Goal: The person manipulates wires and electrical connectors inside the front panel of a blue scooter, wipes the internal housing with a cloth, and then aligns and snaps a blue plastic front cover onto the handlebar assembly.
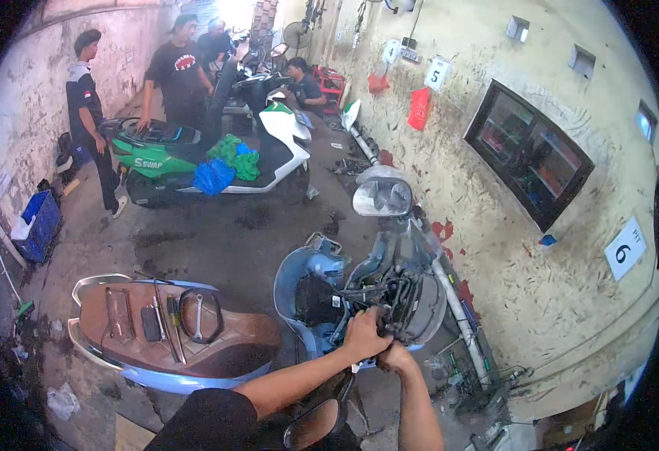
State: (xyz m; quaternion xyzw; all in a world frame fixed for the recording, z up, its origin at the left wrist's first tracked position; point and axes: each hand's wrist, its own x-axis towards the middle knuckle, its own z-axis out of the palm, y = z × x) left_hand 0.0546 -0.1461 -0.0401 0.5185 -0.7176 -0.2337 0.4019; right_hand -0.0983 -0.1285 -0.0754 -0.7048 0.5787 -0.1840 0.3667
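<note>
Below me stands a light blue scooter [322, 338] with its front opened up, showing black cables and wiring [401, 293] around the handlebar. My left hand [367, 336] reaches in at the near side of the wiring, its fingers curled down among the dark parts. Close beside it, almost touching, my right hand [397, 358] is curled at the near edge of the front. What either hand grips is hidden by the fingers and too small to make out. On the brown seat [246, 331] lie a wrench [198, 319], a screwdriver [173, 319] and a black ring-shaped part [213, 331].
One scooter mirror [382, 197] sticks up beyond the front, another [313, 425] near my body. A green and white scooter [269, 165] stands farther off, with several people around it. A stained wall with a pipe [457, 316] runs along the right; a blue crate [40, 225] sits left.
</note>
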